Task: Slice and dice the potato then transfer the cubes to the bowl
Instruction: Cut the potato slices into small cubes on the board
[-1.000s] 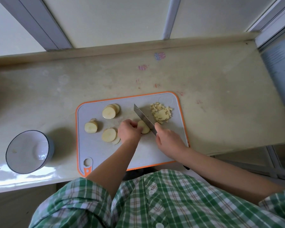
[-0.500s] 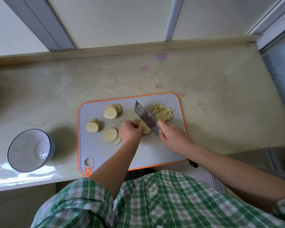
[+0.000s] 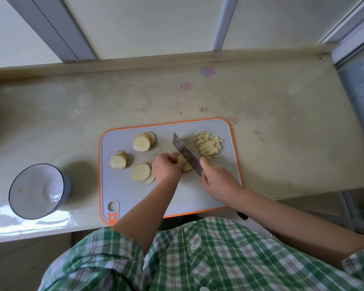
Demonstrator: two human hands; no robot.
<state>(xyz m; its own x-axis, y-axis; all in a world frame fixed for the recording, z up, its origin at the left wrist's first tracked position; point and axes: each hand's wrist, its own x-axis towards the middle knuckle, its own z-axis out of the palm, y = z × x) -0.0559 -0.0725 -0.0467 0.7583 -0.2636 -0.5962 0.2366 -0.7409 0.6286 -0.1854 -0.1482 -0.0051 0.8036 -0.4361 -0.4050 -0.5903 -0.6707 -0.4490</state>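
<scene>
One slice (image 3: 184, 164) is pinched by the left hand (image 3: 166, 168), the knife (image 3: 186, 153) gripped by the right hand (image 3: 216, 179). A diced pile (image 3: 208, 144) is done; other slices (image 3: 141, 143) and the lower-left bowl (image 3: 36, 191) await.

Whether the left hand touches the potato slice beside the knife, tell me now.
Touching. The head view shows the left hand with fingers curled onto the potato slice, pinning it on the cutting board, no gap between them.

One bowl (image 3: 27, 181), one cutting board (image 3: 122, 192), one knife (image 3: 185, 153), one cube pile (image 3: 208, 145)
</scene>
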